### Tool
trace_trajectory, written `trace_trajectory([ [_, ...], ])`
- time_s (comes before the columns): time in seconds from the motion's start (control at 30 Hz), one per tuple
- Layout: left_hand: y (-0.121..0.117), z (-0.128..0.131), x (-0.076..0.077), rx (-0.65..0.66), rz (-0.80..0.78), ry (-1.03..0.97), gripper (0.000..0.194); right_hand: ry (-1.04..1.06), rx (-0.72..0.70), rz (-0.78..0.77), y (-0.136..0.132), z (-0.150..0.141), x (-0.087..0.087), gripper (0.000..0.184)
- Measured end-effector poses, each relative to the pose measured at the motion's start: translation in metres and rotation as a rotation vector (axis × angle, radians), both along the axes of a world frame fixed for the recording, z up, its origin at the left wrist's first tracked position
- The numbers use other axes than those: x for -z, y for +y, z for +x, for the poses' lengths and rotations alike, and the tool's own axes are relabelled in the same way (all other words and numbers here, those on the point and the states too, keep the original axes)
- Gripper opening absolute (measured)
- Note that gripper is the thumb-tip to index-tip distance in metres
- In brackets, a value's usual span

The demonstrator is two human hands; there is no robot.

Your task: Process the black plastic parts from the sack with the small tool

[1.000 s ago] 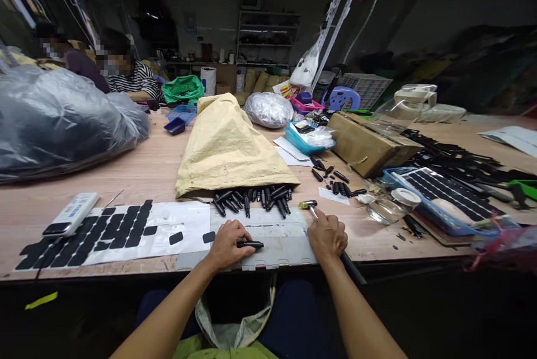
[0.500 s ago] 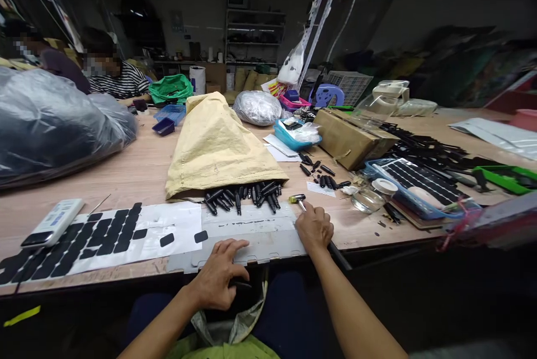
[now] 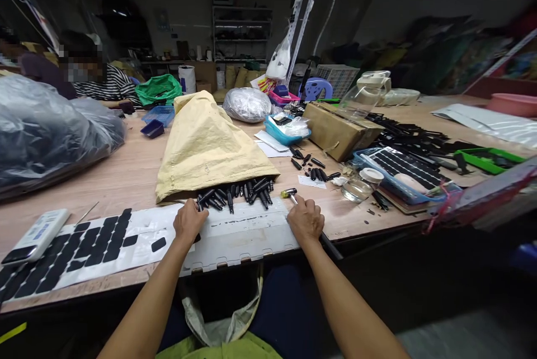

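My left hand (image 3: 189, 222) is closed at the near left edge of the pile, its fingertips on a black tapered part at the mouth of the yellow sack (image 3: 210, 149). Whether that part is lifted clear of the others I cannot tell. Several similar black parts (image 3: 230, 200) spill out of the sack. In my right hand (image 3: 306, 220) is a small hammer (image 3: 288, 193) with a yellowish head, its black handle sticking out below the wrist. The hand rests at the right end of a grey-white board (image 3: 247, 239) along the table edge.
Left on the table lie a white sheet with black stickers (image 3: 100, 241) and a white device (image 3: 37, 236). A large plastic bag (image 3: 54, 130) stands behind. To the right are a cardboard box (image 3: 335, 130), a jar (image 3: 357, 188) and a blue tray (image 3: 403, 174). Two people sit far left.
My left hand has moved from above the lap, forward and left to the pile, and its fingers have closed. My right hand keeps hold of the hammer. The view has shifted slightly.
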State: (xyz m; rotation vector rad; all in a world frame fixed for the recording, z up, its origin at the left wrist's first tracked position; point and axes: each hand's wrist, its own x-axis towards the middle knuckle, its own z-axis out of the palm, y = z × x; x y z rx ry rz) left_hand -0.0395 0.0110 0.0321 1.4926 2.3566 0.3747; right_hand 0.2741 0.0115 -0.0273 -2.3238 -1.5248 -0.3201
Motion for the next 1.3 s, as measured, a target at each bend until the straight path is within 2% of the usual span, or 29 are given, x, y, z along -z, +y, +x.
trace_trajectory([
  [0.17,-0.029,-0.011,-0.005,-0.021,-0.001,0.021,0.023,0.015,0.006,-0.013,0.0,0.0,0.0,0.037],
  [0.23,-0.042,-0.009,-0.006,0.022,0.035,-0.02,0.022,0.026,0.006,-0.022,0.0,0.0,-0.001,0.037],
  [0.3,-0.052,0.002,-0.003,0.171,0.113,-0.113,0.02,0.033,0.005,-0.026,0.0,-0.001,-0.002,0.038],
  [0.43,-0.055,0.036,0.015,0.578,0.274,-0.265,0.022,0.059,0.002,-0.026,-0.001,-0.001,-0.004,0.039],
  [0.5,-0.049,0.047,0.026,0.677,0.309,-0.289,0.023,0.077,0.007,-0.034,-0.002,-0.002,-0.004,0.038],
  [0.67,-0.038,0.043,0.044,0.67,0.401,-0.311,0.024,0.113,0.079,-0.062,0.0,-0.002,-0.008,0.039],
  [0.8,-0.036,0.038,0.046,0.657,0.365,-0.318,0.014,0.21,0.058,-0.173,-0.001,0.002,-0.021,0.034],
  [0.87,-0.036,0.039,0.044,0.649,0.337,-0.315,0.012,0.298,0.05,-0.139,-0.007,0.001,-0.029,0.035],
  [0.97,-0.036,0.041,0.043,0.63,0.328,-0.311,0.012,0.446,-0.087,0.052,-0.028,-0.011,-0.036,0.037],
  [1.07,-0.035,0.041,0.043,0.615,0.325,-0.324,0.013,0.608,-0.396,0.176,-0.056,-0.037,-0.037,0.039],
  [1.2,-0.036,0.04,0.045,0.612,0.338,-0.358,0.012,0.709,-0.638,0.198,-0.084,-0.074,-0.035,0.039],
  [1.3,-0.036,0.04,0.046,0.602,0.342,-0.37,0.011,0.678,-0.724,0.178,-0.095,-0.091,-0.033,0.039],
])
